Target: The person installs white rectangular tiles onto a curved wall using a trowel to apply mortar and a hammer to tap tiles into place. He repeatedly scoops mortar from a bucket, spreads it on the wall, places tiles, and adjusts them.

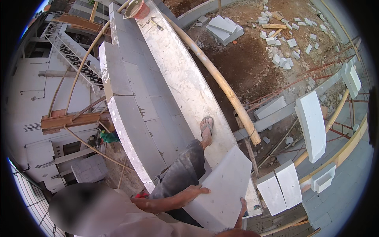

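A large pale grey aerated concrete block [223, 187] is tilted in front of my body. My left hand [197, 192] grips its left side, with the thumb lying on the upper face. On the opposite side, my right hand [242, 206] holds the edge, its fingers partly hidden by the block. Below the block is a long pale ledge [181, 79], where a sandalled foot [206, 128] stands. Left of it runs a wall of grey blocks [138, 98] with joints showing.
A reddish bucket [141, 11] and a small handled tool [155, 23] rest at the ledge's far end. Bamboo poles [221, 85] run alongside. More white blocks [311, 126] lie at right on scaffolding, above a drop. A person in green [109, 136] is below left.
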